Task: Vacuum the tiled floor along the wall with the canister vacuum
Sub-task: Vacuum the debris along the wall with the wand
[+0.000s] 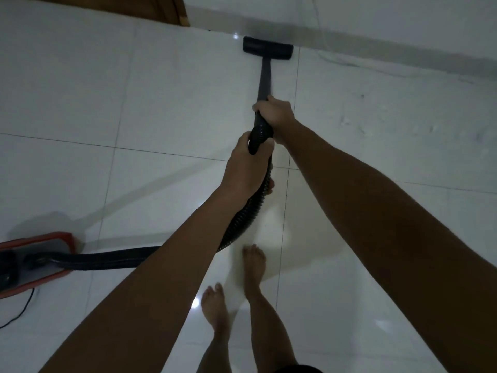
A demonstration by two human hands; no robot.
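Floor nozzle point(267, 48) is the black flat kind, sitting flat on the white tiled floor point(166, 98) at the far end of the scene, just beside the foot of the wall point(376, 20) and lying roughly parallel to it. From the nozzle a dark rigid wand point(265, 79) runs back toward the person. Right hand point(274, 111) is wrapped round the near end of the wand, fingers curled tight on it, right where it meets the ribbed hose point(242, 216). Left hand point(248, 165) sits just nearer than that, gripping the hose itself with the thumb over the top, so both hands are holding on, one behind the other and almost touching.

Hose then drops down under the left forearm, curves off to the left along the floor and plugs into the canister vacuum point(35, 262), a red and grey body at the near left edge, only partly in view. A thin black power cord point(20, 313) trails off from it at the near left corner.

Two bare feet are on the tiles at the near middle, right foot point(254, 265) ahead of the left foot point(215, 305). Corner of a wooden door point(161, 9) shows at the far left, next to the wall. Tiles are glossy, with a few light reflections.
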